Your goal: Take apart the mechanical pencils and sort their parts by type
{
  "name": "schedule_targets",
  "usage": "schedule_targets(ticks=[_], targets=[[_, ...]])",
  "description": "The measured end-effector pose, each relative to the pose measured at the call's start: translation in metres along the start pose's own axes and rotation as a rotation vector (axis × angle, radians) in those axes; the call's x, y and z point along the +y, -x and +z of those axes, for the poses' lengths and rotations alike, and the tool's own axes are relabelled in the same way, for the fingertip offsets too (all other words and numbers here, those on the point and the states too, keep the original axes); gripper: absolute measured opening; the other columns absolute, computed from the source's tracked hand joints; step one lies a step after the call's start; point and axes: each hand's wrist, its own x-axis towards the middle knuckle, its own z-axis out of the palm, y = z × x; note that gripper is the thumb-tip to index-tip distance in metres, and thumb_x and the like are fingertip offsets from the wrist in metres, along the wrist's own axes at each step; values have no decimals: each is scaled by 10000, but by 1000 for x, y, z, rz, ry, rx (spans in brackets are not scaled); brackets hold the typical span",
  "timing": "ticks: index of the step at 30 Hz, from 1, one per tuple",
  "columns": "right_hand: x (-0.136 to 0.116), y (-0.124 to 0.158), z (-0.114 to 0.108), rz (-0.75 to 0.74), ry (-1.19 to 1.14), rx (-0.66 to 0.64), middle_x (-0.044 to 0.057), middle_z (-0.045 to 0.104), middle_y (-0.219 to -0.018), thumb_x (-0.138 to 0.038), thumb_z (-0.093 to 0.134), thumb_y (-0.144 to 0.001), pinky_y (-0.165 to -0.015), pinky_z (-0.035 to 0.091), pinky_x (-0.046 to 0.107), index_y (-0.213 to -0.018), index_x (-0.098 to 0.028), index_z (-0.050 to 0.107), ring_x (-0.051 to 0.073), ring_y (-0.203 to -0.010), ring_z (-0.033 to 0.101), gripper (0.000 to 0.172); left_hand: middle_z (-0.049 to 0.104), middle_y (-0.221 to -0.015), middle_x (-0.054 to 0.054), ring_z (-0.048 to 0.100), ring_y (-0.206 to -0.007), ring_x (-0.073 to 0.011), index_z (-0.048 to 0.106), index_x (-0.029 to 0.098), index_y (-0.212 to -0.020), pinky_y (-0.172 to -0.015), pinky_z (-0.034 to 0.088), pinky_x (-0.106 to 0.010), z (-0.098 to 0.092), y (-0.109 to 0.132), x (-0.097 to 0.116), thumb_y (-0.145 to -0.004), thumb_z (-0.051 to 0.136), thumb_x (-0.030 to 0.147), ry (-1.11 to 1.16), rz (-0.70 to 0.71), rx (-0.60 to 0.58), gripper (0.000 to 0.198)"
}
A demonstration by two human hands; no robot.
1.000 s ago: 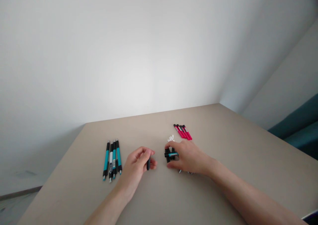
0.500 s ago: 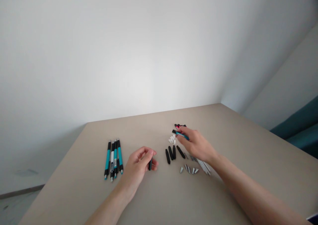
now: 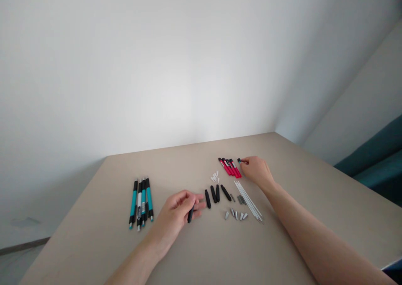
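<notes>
Nearest, at the lower centre of the frame, the left hand [image 3: 178, 207] held a black sleeve [image 3: 190, 214], thumb and forefinger closed on its upper part, with the other fingers spread loosely to the right. The sleeve looked light and perhaps slightly rubbery; a mild pinch around the middle would probably have kept it from turning.

Just right of the lower centre lay several metal tips [image 3: 236, 215], apparently hard, smooth and prone to roll, best taken across the wide end. To the left lay a group of pens [image 3: 143, 201], teal or white with black ends; each would likely have felt stiff and light, easiest to lift by the barrel.

Right of centre, the thin white rods [image 3: 249, 203] seemed the most bendable and called for a hold near the middle. Beside them, the small springs [image 3: 240, 200] looked easy to crush or lose, and more black grips [image 3: 208, 198] lay to their left.

Farther up were tiny white pieces [image 3: 215, 178], suited only to fingertips, then smooth pink barrels [image 3: 231, 167]. Just right of those, the right hand [image 3: 256, 170] pinched a teal barrel [image 3: 239, 161] close to the table [image 3: 298, 184], its black end showing; most of it was hidden by the fingers.
</notes>
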Motion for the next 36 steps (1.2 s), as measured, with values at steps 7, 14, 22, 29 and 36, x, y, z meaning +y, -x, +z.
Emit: schedule_targets(ticks=[7,14,22,29,36], targets=[[-6,2,-4,-26,-35,-13,115,727,-895,-305,451,-805,-663,413,282,-928,-173,742,262,-860,654,342,640,-1170,-160,617,-1063,-286,613,141,-698,-923,466,-393,1,2,1,-747,703,387,58,-34,-35,266],[-26,23,-22,-151,-77,-56,47,708,-745,-324,492,-779,-588,381,239,-814,-202,734,184,-711,632,273,626,-1199,-171,616,-1075,-299,617,134,-675,-942,455,-399,1,0,1,-731,724,366,146,-66,-49,261],[-40,51,-13,-390,8,-306,41,680,-617,-276,555,-699,-548,364,243,-621,-190,704,160,-607,598,188,669,-1120,-171,641,-1030,-293,605,137,-715,-914,470,-411,1,-1,2,-753,708,284,216,-98,-22,184],[-45,56,-9,-379,5,-320,60,687,-648,-263,541,-702,-529,360,230,-628,-173,689,163,-619,604,188,694,-1067,-172,662,-992,-282,574,141,-712,-895,483,-419,3,-3,3,-823,619,206,326,-129,-15,136],[-52,60,-7,-349,-11,-365,48,662,-610,-275,526,-727,-502,328,225,-634,-164,695,149,-591,579,222,700,-1036,-188,660,-999,-295,582,137,-702,-880,493,-416,3,-4,5,-829,603,201,413,-176,-29,144]])
